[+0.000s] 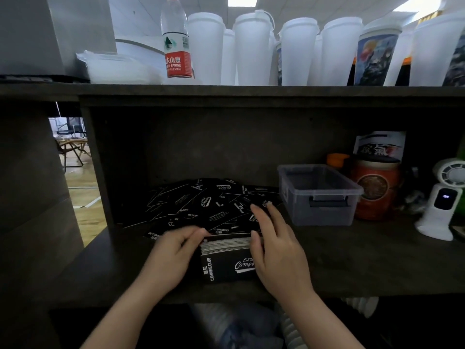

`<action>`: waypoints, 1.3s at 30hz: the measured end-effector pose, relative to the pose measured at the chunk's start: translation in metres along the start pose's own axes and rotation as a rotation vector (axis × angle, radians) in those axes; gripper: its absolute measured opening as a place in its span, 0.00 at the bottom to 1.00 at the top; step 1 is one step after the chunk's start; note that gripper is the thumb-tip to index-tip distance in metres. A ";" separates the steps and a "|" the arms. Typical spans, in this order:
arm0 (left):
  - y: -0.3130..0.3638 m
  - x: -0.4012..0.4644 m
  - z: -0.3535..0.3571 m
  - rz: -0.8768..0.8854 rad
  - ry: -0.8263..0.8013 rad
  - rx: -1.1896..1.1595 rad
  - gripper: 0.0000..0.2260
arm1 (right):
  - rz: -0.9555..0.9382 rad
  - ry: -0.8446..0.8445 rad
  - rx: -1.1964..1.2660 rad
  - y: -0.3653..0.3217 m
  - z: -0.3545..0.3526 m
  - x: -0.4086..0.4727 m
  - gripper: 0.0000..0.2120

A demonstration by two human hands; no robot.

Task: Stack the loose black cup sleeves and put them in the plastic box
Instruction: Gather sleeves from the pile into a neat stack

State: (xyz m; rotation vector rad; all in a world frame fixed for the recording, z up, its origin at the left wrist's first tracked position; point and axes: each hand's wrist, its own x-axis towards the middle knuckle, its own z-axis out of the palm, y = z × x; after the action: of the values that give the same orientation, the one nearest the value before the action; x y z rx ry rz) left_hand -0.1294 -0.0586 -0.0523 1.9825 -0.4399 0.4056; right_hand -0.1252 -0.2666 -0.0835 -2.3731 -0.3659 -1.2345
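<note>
Littering the dark shelf (352, 260): sleeves (201, 205) (loose).

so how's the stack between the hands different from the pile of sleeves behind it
The stack of sleeves is squared up, edges aligned, while the loose pile lies scattered at all angles. The stack sits at the front of the shelf between the left hand and right hand; of the pile, only the right fingertips reach its near edge. The stack is compact, the pile spread wide. Both are black sleeves with white print, and neither is in the plastic box.
</note>
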 end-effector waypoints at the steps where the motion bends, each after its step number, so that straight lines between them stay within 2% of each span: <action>1: 0.000 -0.007 0.009 -0.081 0.001 -0.100 0.16 | -0.016 0.009 -0.027 0.000 0.001 0.000 0.18; 3: -0.002 -0.014 0.023 -0.156 -0.016 -0.077 0.22 | -0.039 0.034 -0.089 0.003 0.004 0.001 0.19; 6: -0.003 -0.012 0.024 -0.099 -0.106 0.204 0.29 | -0.032 0.027 -0.105 0.006 0.008 0.000 0.21; 8: -0.003 0.003 0.015 -0.139 -0.160 0.200 0.36 | -0.032 0.035 -0.094 0.007 0.009 0.000 0.21; 10: -0.011 0.026 0.006 -0.157 -0.128 0.162 0.30 | -0.048 0.058 -0.102 0.008 0.011 0.001 0.20; 12: -0.027 0.050 0.002 -0.063 -0.051 0.379 0.20 | -0.066 0.074 -0.100 0.009 0.014 0.002 0.20; 15: -0.049 0.072 0.009 -0.084 -0.161 0.751 0.33 | -0.084 0.082 -0.096 0.009 0.013 0.002 0.19; 18: -0.057 0.079 0.016 -0.043 -0.149 0.816 0.33 | -0.092 0.086 -0.103 0.009 0.012 0.002 0.19; 20: -0.059 0.078 0.017 -0.011 -0.106 0.780 0.31 | -0.085 0.084 -0.106 0.008 0.011 0.002 0.19; 23: -0.058 0.072 0.013 0.007 0.011 0.582 0.31 | -0.075 0.067 -0.103 0.008 0.011 0.003 0.19; 27: -0.041 0.063 -0.003 0.017 0.215 0.304 0.36 | -0.079 0.054 -0.095 0.007 0.009 0.004 0.20; 32: -0.004 0.045 -0.029 0.076 0.389 0.169 0.41 | -0.073 0.044 -0.099 0.007 0.008 0.003 0.19; 36: 0.015 0.037 -0.050 0.185 0.543 0.076 0.38 | -0.079 0.050 -0.095 0.007 0.008 0.003 0.19; 39: 0.019 0.035 -0.054 0.156 0.539 0.116 0.36 | -0.079 0.053 -0.092 0.007 0.008 0.003 0.18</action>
State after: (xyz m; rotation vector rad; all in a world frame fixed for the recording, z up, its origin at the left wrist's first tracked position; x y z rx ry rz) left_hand -0.1124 -0.0218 0.0017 1.8565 -0.2278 1.0508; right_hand -0.1148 -0.2684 -0.0867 -2.4179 -0.3975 -1.3755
